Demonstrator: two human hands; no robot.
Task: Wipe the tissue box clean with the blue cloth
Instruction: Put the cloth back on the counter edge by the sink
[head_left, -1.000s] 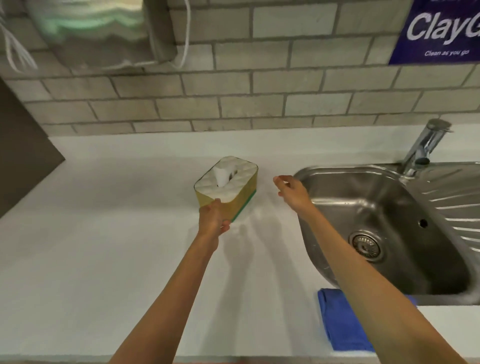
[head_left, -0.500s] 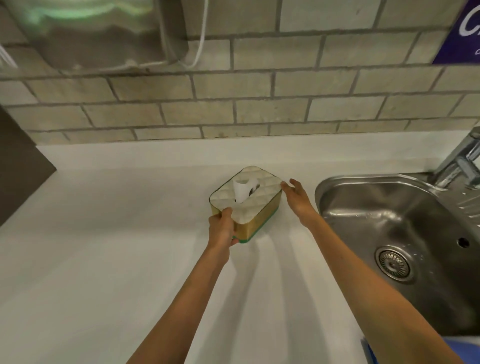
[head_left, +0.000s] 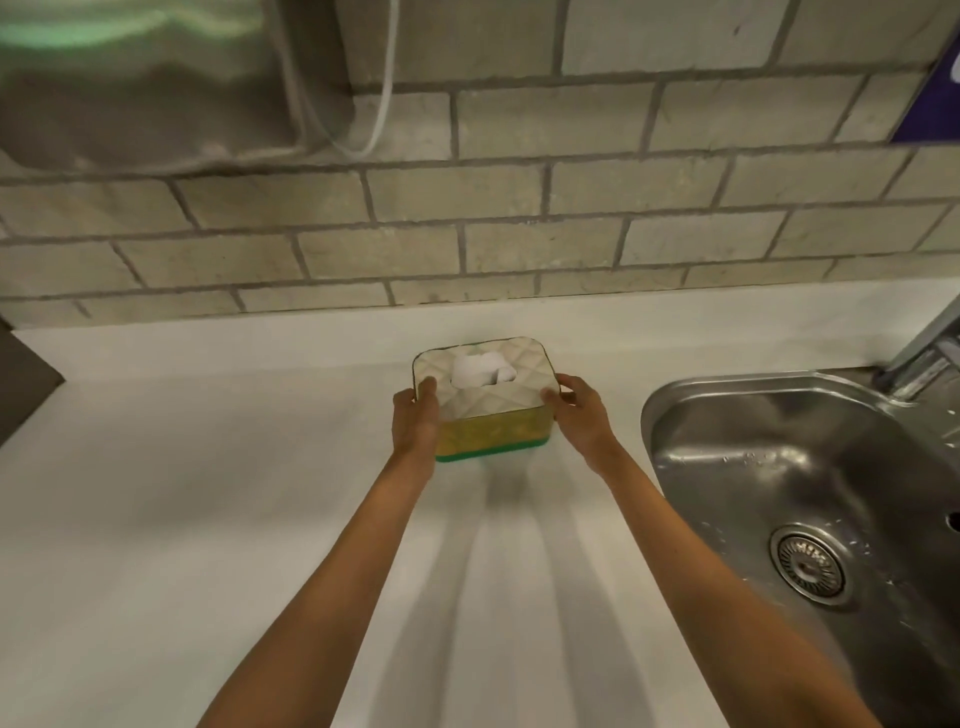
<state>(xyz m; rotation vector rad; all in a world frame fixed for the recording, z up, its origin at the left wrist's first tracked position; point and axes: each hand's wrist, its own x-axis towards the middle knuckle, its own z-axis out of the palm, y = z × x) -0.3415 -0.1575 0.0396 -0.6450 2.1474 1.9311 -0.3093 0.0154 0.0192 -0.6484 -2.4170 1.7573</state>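
Centrally placed, tissue box (head_left: 488, 400): set on the white counter (head_left: 182, 519) near the back wall, left of the sink (head_left: 810, 483); quilted pale top, yellow side, green base.
Tissue (head_left: 480, 370): seen poking from the top slot, blurred.
Blue cloth: not seen in the head view.
Tap (head_left: 922, 348): cut off at the right edge.
Left hand (head_left: 415, 415): clasped on the box's left end, thumb laid on the top.
Right hand (head_left: 579, 410): clasped on the right end, fingers curled round the edge.
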